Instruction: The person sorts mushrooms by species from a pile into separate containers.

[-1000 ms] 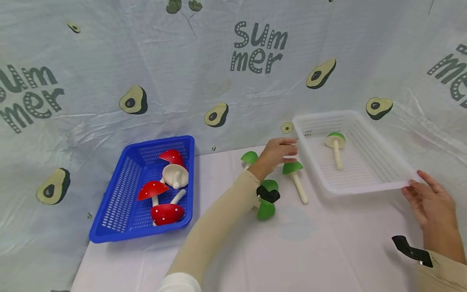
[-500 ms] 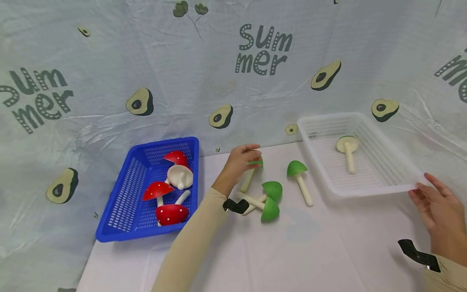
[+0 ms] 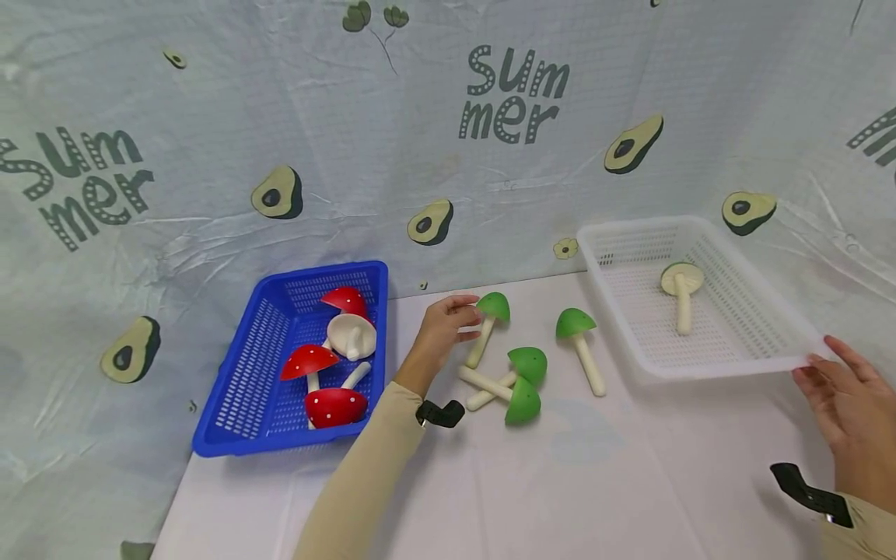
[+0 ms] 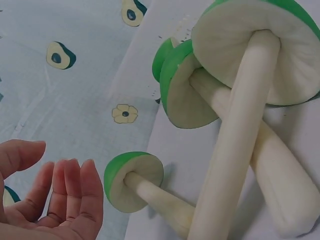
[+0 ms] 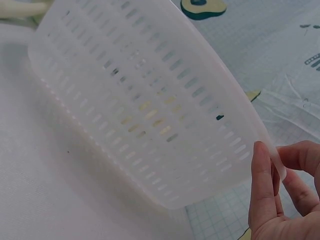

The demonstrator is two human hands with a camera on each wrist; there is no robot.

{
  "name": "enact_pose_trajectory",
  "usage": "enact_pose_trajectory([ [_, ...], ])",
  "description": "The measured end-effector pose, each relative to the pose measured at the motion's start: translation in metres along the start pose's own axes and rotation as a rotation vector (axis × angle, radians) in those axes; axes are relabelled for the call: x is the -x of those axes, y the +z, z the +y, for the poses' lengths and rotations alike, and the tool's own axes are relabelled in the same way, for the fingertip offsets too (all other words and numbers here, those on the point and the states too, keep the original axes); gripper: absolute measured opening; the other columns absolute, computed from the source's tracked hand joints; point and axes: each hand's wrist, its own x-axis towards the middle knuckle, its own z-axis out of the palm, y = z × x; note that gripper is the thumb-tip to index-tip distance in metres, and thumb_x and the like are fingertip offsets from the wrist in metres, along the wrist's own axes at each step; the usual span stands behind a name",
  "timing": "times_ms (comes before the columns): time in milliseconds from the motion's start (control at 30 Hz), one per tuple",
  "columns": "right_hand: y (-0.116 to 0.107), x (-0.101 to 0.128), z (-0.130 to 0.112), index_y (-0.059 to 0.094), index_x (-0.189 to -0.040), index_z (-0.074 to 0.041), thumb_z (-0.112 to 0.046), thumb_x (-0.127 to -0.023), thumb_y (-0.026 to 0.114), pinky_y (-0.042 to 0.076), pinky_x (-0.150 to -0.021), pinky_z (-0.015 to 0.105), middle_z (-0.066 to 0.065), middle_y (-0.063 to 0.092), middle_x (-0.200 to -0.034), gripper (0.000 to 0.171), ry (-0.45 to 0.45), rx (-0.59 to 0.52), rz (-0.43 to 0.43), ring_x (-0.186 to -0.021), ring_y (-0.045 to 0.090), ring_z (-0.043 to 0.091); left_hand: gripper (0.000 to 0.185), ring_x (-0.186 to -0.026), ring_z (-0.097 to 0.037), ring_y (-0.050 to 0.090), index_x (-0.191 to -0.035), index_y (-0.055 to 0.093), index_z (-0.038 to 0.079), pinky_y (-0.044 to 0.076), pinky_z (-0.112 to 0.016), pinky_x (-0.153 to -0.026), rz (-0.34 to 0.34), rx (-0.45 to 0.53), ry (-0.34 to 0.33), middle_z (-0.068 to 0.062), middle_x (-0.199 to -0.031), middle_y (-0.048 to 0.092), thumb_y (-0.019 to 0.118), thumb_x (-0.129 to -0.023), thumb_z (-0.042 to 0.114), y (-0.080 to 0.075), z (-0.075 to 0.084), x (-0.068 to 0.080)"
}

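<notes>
Beside a green mushroom (image 3: 496,306), left hand (image 3: 441,327) newly brought, grip apart, likely for picking; white basket (image 3: 738,367) pinched by right hand (image 3: 855,404).

left hand (image 3: 442,330) near green mushroom (image 3: 488,327), right hand (image 3: 852,403) pinching white basket's (image 3: 742,367) near corner

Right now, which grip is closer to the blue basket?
Left: the left grip is just right of the blue basket, beside a green mushroom. The right grip is at the far right, pinching the white basket.
</notes>
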Motion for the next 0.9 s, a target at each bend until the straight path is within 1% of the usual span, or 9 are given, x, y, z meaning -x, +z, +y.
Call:
enact_pose_trajectory([
  [67, 0.0, 0.0, 0.0, 0.069, -0.128, -0.014, 0.011, -0.095, 0.061, 0.063, -0.063, 0.031, 0.007, 0.071, -0.094, 0.042, 0.003, -0.014, -0.009, -0.069, 0.071, 0.023, 0.035, -0.098, -0.025, 0.064, -0.133, 0.06, -0.005, 0.061, -0.035, -0.081, 0.013, -0.014, -0.008, -0.006, -0.099, 0.064, 0.064, -0.098, 0.003, 0.001, -0.006, -0.001],
  [133, -0.001, -0.001, -0.001, 0.069, -0.127, -0.012, 0.014, -0.094, 0.06, 0.063, -0.063, 0.032, 0.009, 0.07, -0.092, 0.042, 0.006, -0.037, -0.023, -0.067, 0.07, 0.024, 0.036, -0.096, -0.021, 0.064, -0.132, 0.06, -0.006, 0.061, -0.037, -0.084, 0.041, -0.031, -0.011, -0.004, -0.098, 0.063, 0.065, -0.097, 0.002, 0.001, -0.012, -0.003],
  [267, -0.001, -0.001, -0.002, 0.069, -0.126, -0.01, 0.016, -0.094, 0.058, 0.063, -0.062, 0.033, 0.01, 0.069, -0.089, 0.042, 0.014, -0.065, -0.048, -0.066, 0.069, 0.026, 0.035, -0.088, -0.013, 0.063, -0.129, 0.063, -0.006, 0.06, -0.038, -0.087, 0.135, -0.094, -0.005, -0.004, -0.097, 0.064, 0.068, -0.094, 0.0, -0.001, -0.026, -0.006],
  [333, 0.0, -0.001, -0.002, 0.069, -0.126, -0.01, 0.016, -0.095, 0.057, 0.063, -0.062, 0.034, 0.011, 0.069, -0.088, 0.043, 0.014, -0.068, -0.054, -0.065, 0.069, 0.026, 0.035, -0.084, -0.012, 0.061, -0.127, 0.065, -0.005, 0.059, -0.035, -0.084, 0.179, -0.136, -0.008, -0.005, -0.098, 0.064, 0.069, -0.093, 0.0, -0.002, -0.033, -0.008],
  [433, 0.0, -0.001, -0.002, 0.069, -0.126, -0.009, 0.016, -0.096, 0.055, 0.063, -0.062, 0.034, 0.011, 0.069, -0.087, 0.042, 0.011, -0.071, -0.062, -0.065, 0.069, 0.026, 0.035, -0.08, -0.012, 0.059, -0.126, 0.066, -0.004, 0.056, -0.029, -0.076, 0.213, -0.172, -0.018, -0.006, -0.099, 0.065, 0.071, -0.092, -0.001, -0.005, -0.042, -0.011],
  [567, 0.0, -0.001, -0.002, 0.069, -0.126, -0.009, 0.015, -0.096, 0.055, 0.063, -0.062, 0.034, 0.011, 0.07, -0.089, 0.041, 0.005, -0.069, -0.061, -0.066, 0.07, 0.026, 0.036, -0.081, -0.013, 0.058, -0.127, 0.066, -0.003, 0.054, -0.025, -0.072, 0.211, -0.194, -0.026, -0.008, -0.1, 0.065, 0.071, -0.091, -0.001, -0.006, -0.047, -0.015],
  [733, -0.001, -0.001, -0.002, 0.069, -0.126, -0.009, 0.015, -0.096, 0.055, 0.063, -0.062, 0.034, 0.011, 0.07, -0.09, 0.041, 0.005, -0.077, -0.065, -0.066, 0.07, 0.027, 0.037, -0.082, -0.015, 0.061, -0.127, 0.065, -0.003, 0.056, -0.027, -0.073, 0.187, -0.257, -0.04, -0.012, -0.103, 0.064, 0.071, -0.09, -0.002, -0.003, -0.046, -0.019],
  [800, -0.001, -0.002, -0.002, 0.069, -0.126, -0.009, 0.015, -0.096, 0.055, 0.063, -0.061, 0.034, 0.012, 0.07, -0.089, 0.04, 0.005, -0.078, -0.068, -0.065, 0.07, 0.027, 0.036, -0.08, -0.016, 0.062, -0.123, 0.067, -0.004, 0.057, -0.027, -0.071, 0.178, -0.318, -0.024, -0.013, -0.101, 0.066, 0.072, -0.088, -0.004, -0.002, -0.048, -0.02],
  [900, 0.0, -0.001, -0.002, 0.069, -0.126, -0.009, 0.014, -0.096, 0.056, 0.063, -0.062, 0.034, 0.011, 0.07, -0.09, 0.04, 0.007, -0.066, -0.058, -0.066, 0.07, 0.026, 0.033, -0.078, -0.016, 0.062, -0.117, 0.07, -0.003, 0.056, -0.024, -0.067, 0.161, -0.444, 0.004, -0.014, -0.099, 0.069, 0.076, -0.084, -0.004, 0.0, -0.05, -0.022],
])
